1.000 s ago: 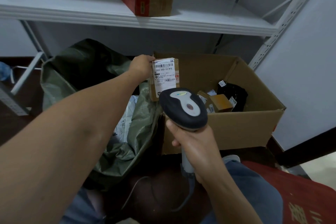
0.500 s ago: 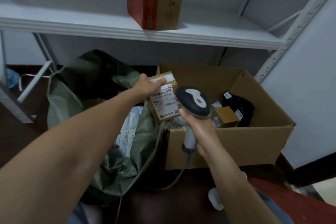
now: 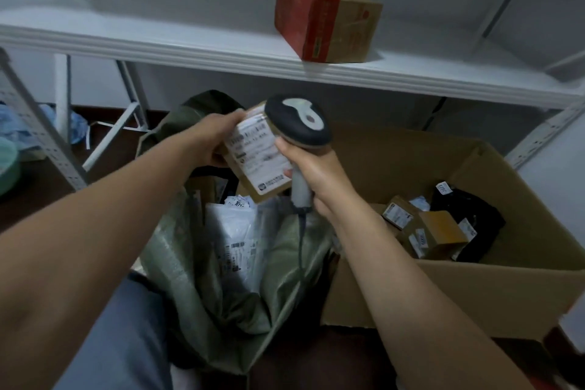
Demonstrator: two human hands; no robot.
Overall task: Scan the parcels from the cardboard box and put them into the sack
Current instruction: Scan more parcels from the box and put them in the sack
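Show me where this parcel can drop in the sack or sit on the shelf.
In the sack, bare green lining lies right of the white mailer, though the scanner cable hangs there. The shelf is bare left of the red carton. The cardboard box is crowded at its right end: small brown boxes and a black bag.

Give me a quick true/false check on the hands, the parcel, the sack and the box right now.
1. The left hand holds a small labelled parcel over the sack. True.
2. The right hand is empty. False: it grips the scanner, whose head is right beside the parcel's label.
3. The cardboard box has small brown parcels in it. True.
4. The sack is empty. False: a white bagged parcel lies inside.
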